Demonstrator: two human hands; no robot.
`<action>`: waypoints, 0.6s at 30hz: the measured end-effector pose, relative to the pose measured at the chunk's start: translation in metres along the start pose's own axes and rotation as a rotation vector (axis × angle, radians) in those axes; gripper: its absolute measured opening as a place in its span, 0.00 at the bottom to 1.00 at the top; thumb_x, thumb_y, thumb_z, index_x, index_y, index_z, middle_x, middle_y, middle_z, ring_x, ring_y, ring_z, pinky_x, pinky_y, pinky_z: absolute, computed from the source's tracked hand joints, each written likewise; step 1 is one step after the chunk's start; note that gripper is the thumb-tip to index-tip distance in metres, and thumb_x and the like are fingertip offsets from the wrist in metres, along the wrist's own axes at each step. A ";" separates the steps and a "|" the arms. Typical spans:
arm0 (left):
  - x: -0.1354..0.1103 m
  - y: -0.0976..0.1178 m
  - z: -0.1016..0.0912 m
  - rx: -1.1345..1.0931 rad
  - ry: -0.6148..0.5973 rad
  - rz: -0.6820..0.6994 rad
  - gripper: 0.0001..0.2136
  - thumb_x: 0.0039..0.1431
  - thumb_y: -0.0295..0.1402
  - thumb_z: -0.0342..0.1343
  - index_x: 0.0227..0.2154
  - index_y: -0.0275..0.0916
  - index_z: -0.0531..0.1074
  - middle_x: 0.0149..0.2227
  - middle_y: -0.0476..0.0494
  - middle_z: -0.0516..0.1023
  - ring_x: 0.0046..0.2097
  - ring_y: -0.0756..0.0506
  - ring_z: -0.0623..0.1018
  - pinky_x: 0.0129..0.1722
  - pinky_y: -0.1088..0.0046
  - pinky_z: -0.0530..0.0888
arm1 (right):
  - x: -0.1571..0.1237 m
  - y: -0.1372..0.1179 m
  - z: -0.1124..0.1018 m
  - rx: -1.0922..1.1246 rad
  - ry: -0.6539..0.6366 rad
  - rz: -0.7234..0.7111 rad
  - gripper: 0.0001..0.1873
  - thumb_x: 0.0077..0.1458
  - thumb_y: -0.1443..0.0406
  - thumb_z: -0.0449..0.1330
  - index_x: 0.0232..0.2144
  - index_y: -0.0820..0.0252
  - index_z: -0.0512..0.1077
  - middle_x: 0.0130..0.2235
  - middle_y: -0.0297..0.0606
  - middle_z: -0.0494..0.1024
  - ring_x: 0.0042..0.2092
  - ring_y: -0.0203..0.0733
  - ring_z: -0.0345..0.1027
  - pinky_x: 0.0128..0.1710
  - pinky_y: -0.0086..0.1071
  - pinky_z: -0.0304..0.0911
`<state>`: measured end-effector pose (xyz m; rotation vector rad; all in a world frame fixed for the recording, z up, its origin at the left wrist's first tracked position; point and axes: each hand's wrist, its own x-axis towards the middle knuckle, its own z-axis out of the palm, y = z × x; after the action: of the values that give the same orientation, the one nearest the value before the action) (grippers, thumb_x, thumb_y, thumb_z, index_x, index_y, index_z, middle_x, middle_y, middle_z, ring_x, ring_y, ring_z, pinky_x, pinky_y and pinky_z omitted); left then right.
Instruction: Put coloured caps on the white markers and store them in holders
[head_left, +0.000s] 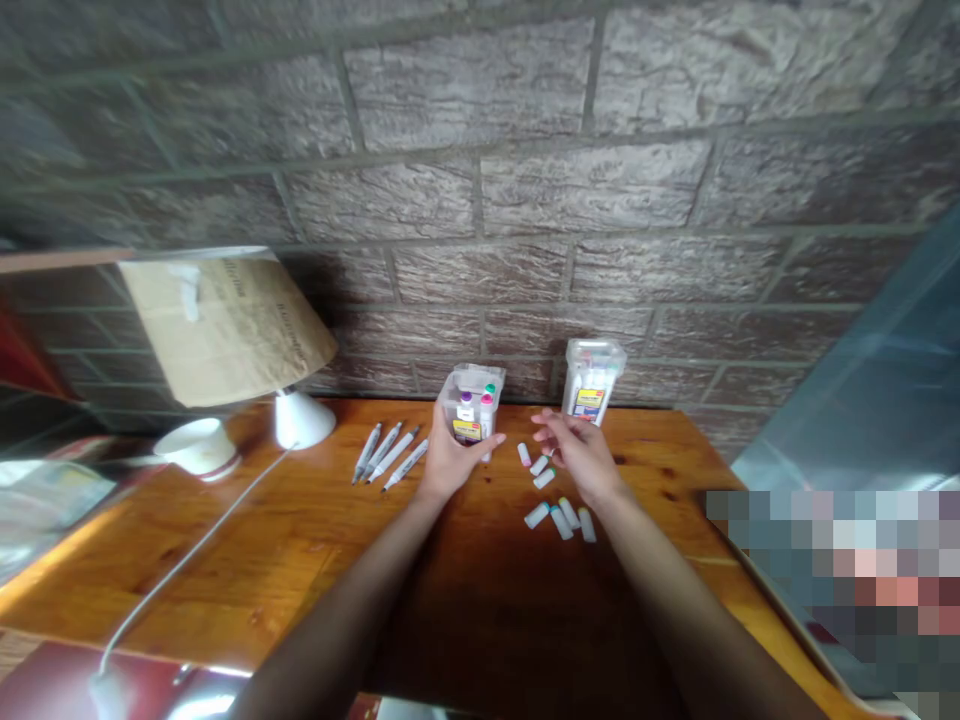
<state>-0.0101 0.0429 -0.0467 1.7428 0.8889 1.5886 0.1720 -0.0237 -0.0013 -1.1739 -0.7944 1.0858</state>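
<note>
My left hand (446, 460) is wrapped round a clear plastic marker case (466, 412) that stands on the wooden desk. Inside it a few markers show purple, green and pink ends. My right hand (581, 455) hovers just right of the case, its fingers bent but apart, with nothing plain to see between them. Close below those fingers lie several loose white marker caps (544, 478) with coloured ends. A second group of caps (561, 521) lies nearer to me. Left of the case, several capless markers (386, 455) lie side by side on the desk.
A second clear marker case (593, 375) stands behind my right hand. Left on the desk (247, 570) are a lamp with a paper shade (232, 325) and a white cup (196, 447). The lamp's cord (195, 545) runs over the front edge. A stone-block wall (480, 200) closes the back.
</note>
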 end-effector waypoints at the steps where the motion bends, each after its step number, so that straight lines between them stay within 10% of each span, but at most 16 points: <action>1: -0.001 -0.001 0.000 0.020 -0.008 -0.004 0.47 0.44 0.39 0.73 0.65 0.41 0.54 0.59 0.35 0.70 0.59 0.37 0.73 0.62 0.57 0.68 | 0.002 0.001 0.000 -0.016 0.018 -0.006 0.21 0.41 0.50 0.70 0.30 0.62 0.79 0.25 0.33 0.76 0.21 0.30 0.63 0.19 0.24 0.54; 18: -0.009 -0.013 -0.016 -0.016 -0.334 -0.203 0.34 0.49 0.43 0.69 0.56 0.38 0.63 0.47 0.39 0.78 0.48 0.40 0.79 0.54 0.56 0.74 | 0.013 0.015 -0.008 -0.179 0.057 -0.209 0.07 0.54 0.63 0.61 0.31 0.60 0.79 0.28 0.33 0.79 0.24 0.32 0.67 0.25 0.26 0.65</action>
<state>-0.0272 0.0433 -0.0607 1.7764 0.8527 1.1307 0.1795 -0.0134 -0.0185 -1.2352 -0.9612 0.8188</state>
